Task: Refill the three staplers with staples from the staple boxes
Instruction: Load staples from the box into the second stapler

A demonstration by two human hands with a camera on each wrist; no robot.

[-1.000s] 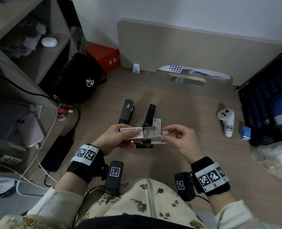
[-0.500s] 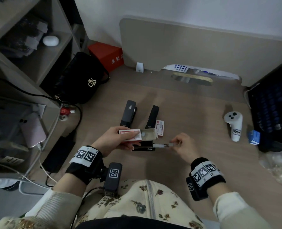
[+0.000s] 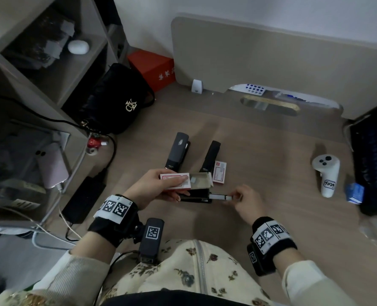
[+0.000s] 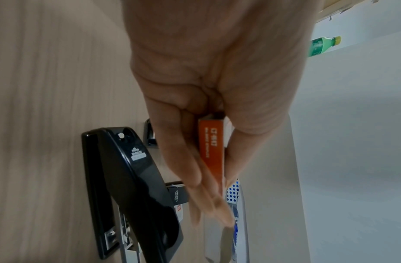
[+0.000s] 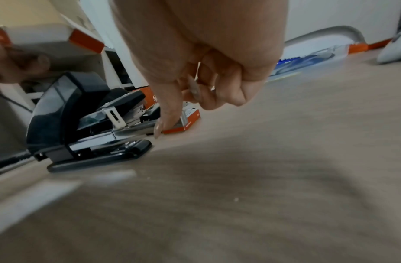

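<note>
My left hand [image 3: 159, 186] grips a red-and-white staple box [image 3: 175, 181] with its tray [image 3: 199, 180] slid out to the right; in the left wrist view the box's orange side [image 4: 213, 151] sits between thumb and fingers. Right under it an open black stapler [image 3: 195, 196] lies on the desk, its metal rail [image 3: 218, 196] sticking out rightward. My right hand [image 3: 235, 196] has curled fingers at the rail's tip and pinches a staple strip there, mostly hidden. Two more black staplers [image 3: 177, 151] [image 3: 210, 155] lie behind, with a second staple box [image 3: 219, 172] beside them.
A white controller [image 3: 325, 173] and a small blue box [image 3: 355, 193] lie to the right, before a dark keyboard [image 3: 373, 162]. A black bag [image 3: 117, 102], red box [image 3: 154, 69], power brick [image 3: 83, 198] and shelves stand left. The beige partition [image 3: 271, 62] closes the back.
My right hand has dropped from beside the box's tray, carrying the staple strip, to the tip of the stapler's rail. The left hand has kept the box in place.
</note>
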